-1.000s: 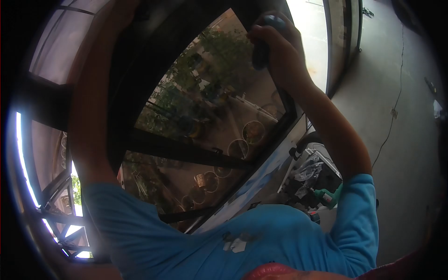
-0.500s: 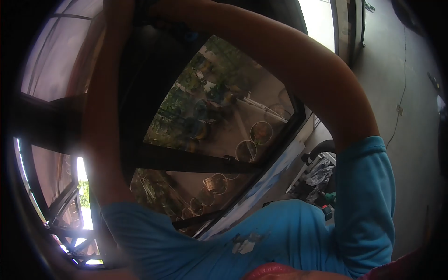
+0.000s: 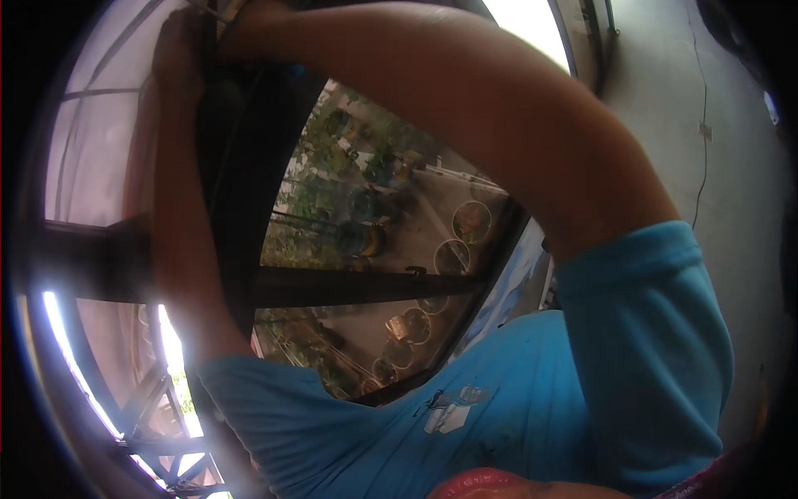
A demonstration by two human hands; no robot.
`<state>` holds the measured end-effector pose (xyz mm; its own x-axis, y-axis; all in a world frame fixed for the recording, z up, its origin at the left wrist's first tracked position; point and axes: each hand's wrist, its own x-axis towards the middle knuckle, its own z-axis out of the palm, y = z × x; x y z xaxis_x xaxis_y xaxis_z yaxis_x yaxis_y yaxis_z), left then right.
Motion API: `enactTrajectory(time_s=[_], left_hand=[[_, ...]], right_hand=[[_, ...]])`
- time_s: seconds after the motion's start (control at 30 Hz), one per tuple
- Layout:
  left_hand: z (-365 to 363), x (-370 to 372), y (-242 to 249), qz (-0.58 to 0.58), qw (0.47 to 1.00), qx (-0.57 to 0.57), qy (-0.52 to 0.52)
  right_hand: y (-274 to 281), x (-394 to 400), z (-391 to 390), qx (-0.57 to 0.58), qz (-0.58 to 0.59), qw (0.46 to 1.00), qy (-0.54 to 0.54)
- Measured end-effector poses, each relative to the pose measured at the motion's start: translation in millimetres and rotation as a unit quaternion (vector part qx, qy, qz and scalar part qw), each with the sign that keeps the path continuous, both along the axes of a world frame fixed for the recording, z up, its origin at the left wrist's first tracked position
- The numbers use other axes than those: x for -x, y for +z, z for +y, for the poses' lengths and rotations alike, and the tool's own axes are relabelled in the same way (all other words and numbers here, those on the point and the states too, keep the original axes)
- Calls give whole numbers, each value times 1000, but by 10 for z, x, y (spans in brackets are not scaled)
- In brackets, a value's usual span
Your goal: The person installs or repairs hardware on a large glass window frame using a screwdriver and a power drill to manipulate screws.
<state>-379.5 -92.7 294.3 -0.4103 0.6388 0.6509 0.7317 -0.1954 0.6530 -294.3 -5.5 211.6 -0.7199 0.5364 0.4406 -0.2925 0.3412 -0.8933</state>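
Note:
Both my bare arms reach up to the top left of the head view, out of blue short sleeves. My left hand is upright against a dark upright frame; shadow hides its fingers. Just right of it, at the upper edge, my right hand is closed and partly cut off. A thin pale strip shows at its fingers, and I cannot tell what it is. The dark frame borders a glass pane that shows plants and several round pots.
A dark crossbar with a small latch divides the glass. Pale translucent panels and bright metal trusses lie to the left. A grey wall with a hanging wire stands to the right.
My hands have shifted left and slightly down in view, and my right forearm has swung left. The window frame and wall have shifted in view as well.

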Motion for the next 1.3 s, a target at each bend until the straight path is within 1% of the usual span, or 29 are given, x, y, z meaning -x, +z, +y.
enactTrajectory(time_s=[0.07,0.13,0.17,0.23,0.27,0.3,0.37,0.4,0.43,0.47,0.5,0.57,0.6,0.63,0.67,0.73,0.77,0.8,0.83,0.87,0.93,0.97,1.03,1.07,1.1,1.13,1.2,1.27,1.3], left_hand=[[6,9,1,38,999,-15,12],[-56,21,19,-14,1000,24,-7],[-59,-20,12,-7,1000,17,-11],[-57,-66,-18,-40,999,11,24],[-32,2,-34,154,985,16,77],[-13,90,-22,342,930,23,133],[16,46,-145,513,842,15,165],[-35,-130,-267,484,846,25,222],[-65,-321,-401,450,848,33,278],[-72,-405,-443,454,835,57,305],[-131,-438,-438,454,819,80,340],[-200,-565,-430,462,793,110,382],[-205,-520,-448,456,811,83,358],[-201,-515,-468,480,793,91,364],[-191,-619,-472,454,798,138,371],[-140,-644,-573,454,782,194,380],[-133,-681,-610,455,776,210,384],[-133,-671,-581,461,772,222,378],[-153,-679,-604,466,768,236,371],[-151,-694,-607,460,768,232,380],[-188,-725,-598,480,741,259,392],[-236,-733,-617,475,742,259,396],[-297,-858,-693,508,720,220,418],[-370,-894,-790,506,722,221,417],[-511,-917,-920,552,733,120,380],[-698,-992,-1035,589,734,18,337],[-1236,-1199,-1178,597,755,-12,269],[-1955,-1327,-1174,595,752,-9,284],[-2344,-1409,-1094,564,759,-16,326]], right_hand=[[-2,-72,-57,-11,-28,1000,2],[36,-174,-54,-11,-19,1000,-7],[30,-153,-47,25,-21,999,17],[-74,-26,-28,59,-19,997,43],[-155,102,-7,72,14,997,25],[-155,149,-29,85,49,995,10],[-338,-203,2,168,91,979,67],[-434,-549,-42,196,112,969,97],[-577,-690,42,154,70,981,97],[-834,-726,175,137,103,976,136],[-955,-1028,130,143,91,977,127],[-1201,-1606,167,63,-4,992,105],[-1395,-1814,195,53,-4,989,141],[-1319,-2258,84,30,-99,988,115],[-1628,-2390,273,-4,-115,984,137],[-1844,-2887,284,-33,-236,961,142],[-2010,-3092,295,-37,-250,952,171],[-2206,-3259,377,-87,-331,926,162],[-2285,-3450,235,-118,-395,905,107],[-2240,-3604,88,-138,-481,863,73],[-2560,-3803,71,-231,-511,827,54],[-2842,-3895,182,-251,-499,828,53],[-2963,-4036,204,-131,-470,872,46],[-2978,-4080,196,-131,-473,870,46],[-2957,-4144,157,-137,-467,873,22],[-2947,-4209,114,-143,-462,876,-1],[-2950,-4269,28,-146,-457,877,-13],[-2955,-4297,-34,-147,-450,880,-26],[-2953,-4300,-59,-158,-445,881,-33]])
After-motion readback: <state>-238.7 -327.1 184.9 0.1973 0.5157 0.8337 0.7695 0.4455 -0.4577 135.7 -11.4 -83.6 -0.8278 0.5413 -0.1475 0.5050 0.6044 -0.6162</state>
